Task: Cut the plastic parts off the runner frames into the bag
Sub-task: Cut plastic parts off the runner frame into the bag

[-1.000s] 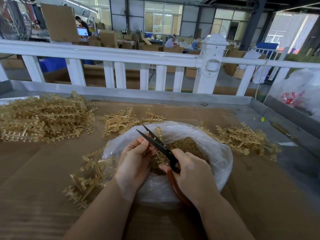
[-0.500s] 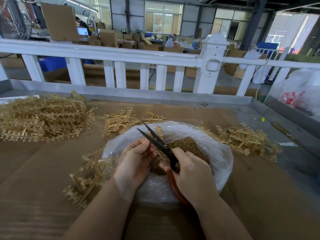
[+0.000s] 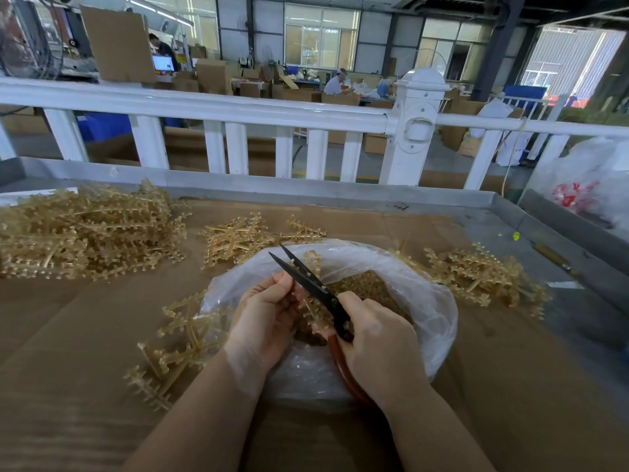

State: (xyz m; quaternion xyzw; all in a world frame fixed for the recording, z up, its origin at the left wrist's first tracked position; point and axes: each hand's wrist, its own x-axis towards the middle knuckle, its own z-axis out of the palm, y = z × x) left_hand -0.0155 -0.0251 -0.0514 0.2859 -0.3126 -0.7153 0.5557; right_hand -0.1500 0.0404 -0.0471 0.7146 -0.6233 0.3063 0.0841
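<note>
We work at a bench covered in brown cardboard, which gives the loose pieces a soft bed. At the far left lies the big heap of runner frames, with a smaller heap far centre and another on the right, all within reach. A few frames rest just left of the clear plastic bag, whose mouth is rolled wide so that cut parts drop straight in. Over that mouth our left hand pinches one runner frame, fingers curled round it, steadying it for the blades. Our right hand grips the red-handled scissors, fingers closed on the handle, the black blades parted and pointing far-left.
</note>
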